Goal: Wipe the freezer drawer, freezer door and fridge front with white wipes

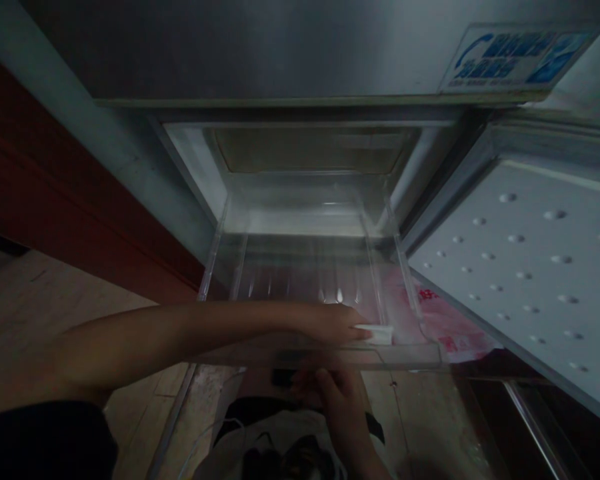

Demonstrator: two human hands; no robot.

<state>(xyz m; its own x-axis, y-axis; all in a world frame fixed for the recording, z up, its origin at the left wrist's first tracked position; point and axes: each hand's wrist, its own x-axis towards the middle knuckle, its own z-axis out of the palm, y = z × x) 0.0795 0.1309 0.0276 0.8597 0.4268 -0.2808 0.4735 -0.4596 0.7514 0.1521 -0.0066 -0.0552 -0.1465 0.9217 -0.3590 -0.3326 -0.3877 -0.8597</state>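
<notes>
Nearest the body, the right hand [337,397] is at the front of the clear drawer [410,357], its fingers loosely curled but blurred, so I cannot tell whether they grip the edge or only rest by it. If that hand is to steady the drawer, it would do best with a firm hold from below, because the tray is pulled well out and a push on its front could tip it. Just beyond, the left arm crosses over the drawer from the left side, and the left hand [340,323] has its fingers clamped on a small white piece [379,335], perhaps tissue or cloth, just inside the front wall near the right corner. The step looks like wiping; keeping the piece flat under the fingertips and working it into that corner should serve better than pinching one end. Light, even pressure would suit the thin-looking plastic. Farther on, below and right of the drawer, a pink bag [455,327] shows, and the open door [540,267] stands beyond it, so the right elbow should keep clear of it. Behind lies the white-walled compartment [193,150].
</notes>
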